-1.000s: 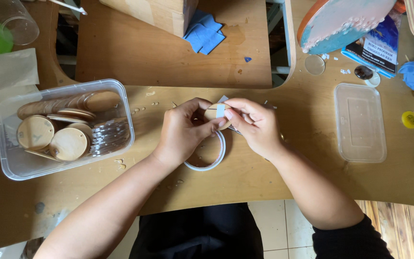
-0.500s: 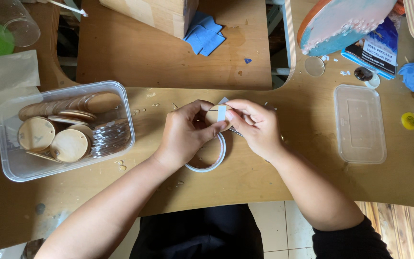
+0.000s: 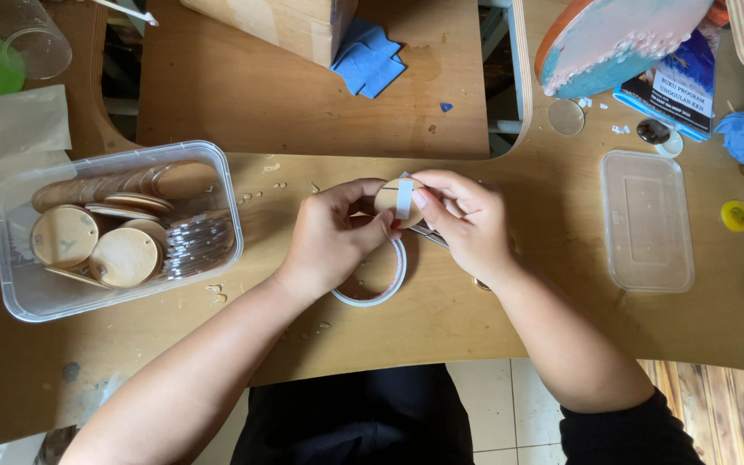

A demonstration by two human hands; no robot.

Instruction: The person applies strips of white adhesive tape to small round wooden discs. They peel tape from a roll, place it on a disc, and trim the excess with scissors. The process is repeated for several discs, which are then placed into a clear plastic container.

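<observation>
Tub of discs (image 3: 118, 232) left of tape roll (image 3: 378, 293); lid (image 3: 646, 221) right.
</observation>
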